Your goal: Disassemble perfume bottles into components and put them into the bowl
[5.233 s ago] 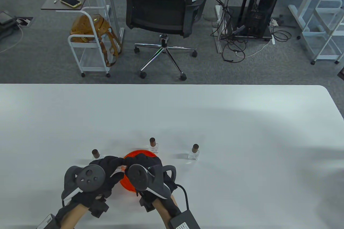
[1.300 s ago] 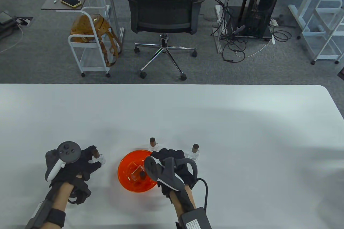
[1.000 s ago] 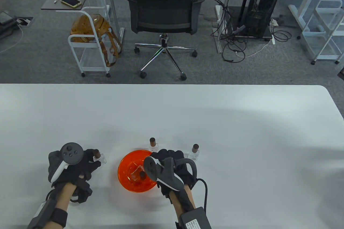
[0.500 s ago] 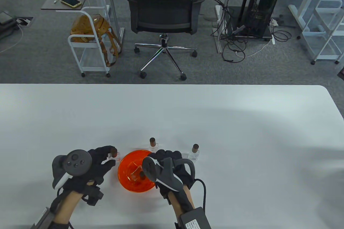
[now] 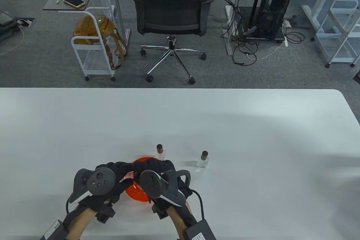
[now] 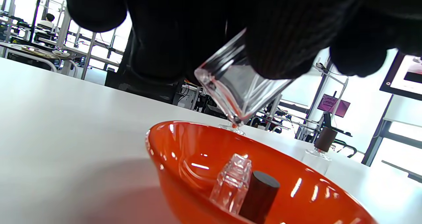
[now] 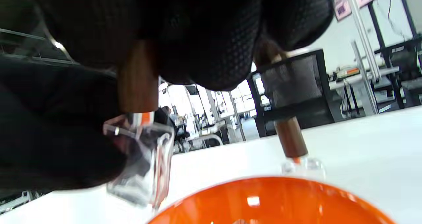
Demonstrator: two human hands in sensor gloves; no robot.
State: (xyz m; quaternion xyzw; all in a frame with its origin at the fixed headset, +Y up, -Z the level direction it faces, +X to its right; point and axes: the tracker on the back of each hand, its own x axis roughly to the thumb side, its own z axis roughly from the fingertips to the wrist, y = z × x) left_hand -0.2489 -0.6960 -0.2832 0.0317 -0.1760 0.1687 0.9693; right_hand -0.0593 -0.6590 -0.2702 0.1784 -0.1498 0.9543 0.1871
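Perfume bottle (image 6: 235,92) gripped by left hand (image 5: 112,179), right hand (image 5: 157,172) pinching cap (image 7: 137,80), over bowl (image 5: 135,192)

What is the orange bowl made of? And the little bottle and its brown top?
The orange bowl looks like glossy, see-through plastic, perhaps glass: light glows through it and highlights shine. The held bottle seems clear glass or hard plastic, with sharp, shiny edges. Its brown cap looks like wood, matte and faintly streaked, though it might be wood-look plastic.
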